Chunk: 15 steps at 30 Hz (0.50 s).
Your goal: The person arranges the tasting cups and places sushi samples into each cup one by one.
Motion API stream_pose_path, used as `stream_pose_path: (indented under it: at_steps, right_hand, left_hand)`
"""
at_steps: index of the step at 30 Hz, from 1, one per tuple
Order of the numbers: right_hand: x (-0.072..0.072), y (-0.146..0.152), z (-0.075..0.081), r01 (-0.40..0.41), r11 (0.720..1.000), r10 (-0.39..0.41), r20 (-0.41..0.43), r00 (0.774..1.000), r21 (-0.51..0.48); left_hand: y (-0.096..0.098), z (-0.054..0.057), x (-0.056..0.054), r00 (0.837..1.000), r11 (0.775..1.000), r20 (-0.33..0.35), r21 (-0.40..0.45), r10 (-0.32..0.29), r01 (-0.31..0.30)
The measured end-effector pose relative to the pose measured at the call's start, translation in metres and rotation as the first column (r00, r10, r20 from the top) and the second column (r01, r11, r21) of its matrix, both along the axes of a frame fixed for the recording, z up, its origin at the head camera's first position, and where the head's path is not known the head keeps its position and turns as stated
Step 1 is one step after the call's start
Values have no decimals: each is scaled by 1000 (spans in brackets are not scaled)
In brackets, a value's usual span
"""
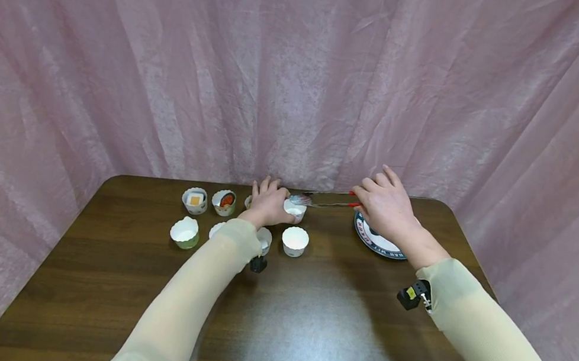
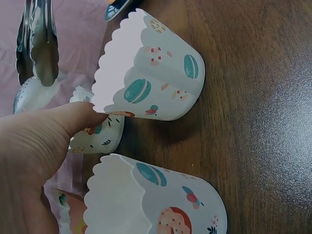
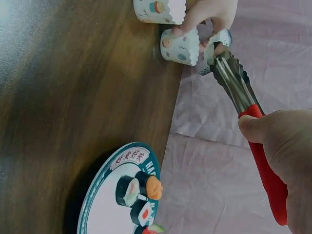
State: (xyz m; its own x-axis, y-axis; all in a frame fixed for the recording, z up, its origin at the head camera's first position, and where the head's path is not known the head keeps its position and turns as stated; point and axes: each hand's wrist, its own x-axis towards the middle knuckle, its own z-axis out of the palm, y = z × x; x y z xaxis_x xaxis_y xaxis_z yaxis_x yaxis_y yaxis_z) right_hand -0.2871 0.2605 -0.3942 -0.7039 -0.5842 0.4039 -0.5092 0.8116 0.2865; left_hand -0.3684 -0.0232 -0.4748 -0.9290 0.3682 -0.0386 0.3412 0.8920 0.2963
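Note:
My left hand (image 1: 267, 205) is at the back row of paper baking cups, its thumb and a finger gripping a white patterned cup (image 3: 178, 48) near its scalloped rim. My right hand (image 1: 385, 206) holds metal tongs with red handles (image 3: 265, 170), which point left. The tong tips are closed around a whitish, speckled piece (image 2: 35, 95) beside that cup; its kind is unclear. One left fingertip overlaps the tong end in the right wrist view. In front stands another white cup (image 2: 170, 73) with macaron prints.
On the right, a blue-rimmed plate (image 3: 105, 195) carries several sushi rolls (image 3: 127, 190). Toward the left stand a cup with a yellow-and-white piece (image 1: 194, 200), a cup with a red piece (image 1: 226, 199) and a green cup (image 1: 184, 233). A pink curtain (image 1: 300, 86) hangs behind the table.

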Motion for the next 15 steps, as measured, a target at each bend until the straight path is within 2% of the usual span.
stream_pose_path:
  at_steps: [6, 10, 15]
  right_hand:
    - [-2, -4, 0, 15, 1000, -15, 27, 1000, -15]
    - [-2, -5, -3, 62, 995, -54, 99, 994, -77]
    - [-1, -3, -13, 134, 974, -98, 197, 975, -180]
  left_hand:
    - [0, 1, 0, 1000, 1000, -2, -15, 7, -7]
    - [0, 2, 0, 1000, 999, 4, -31, 7, -7]
    - [0, -1, -3, 1000, 1000, 19, -28, 8, -7]
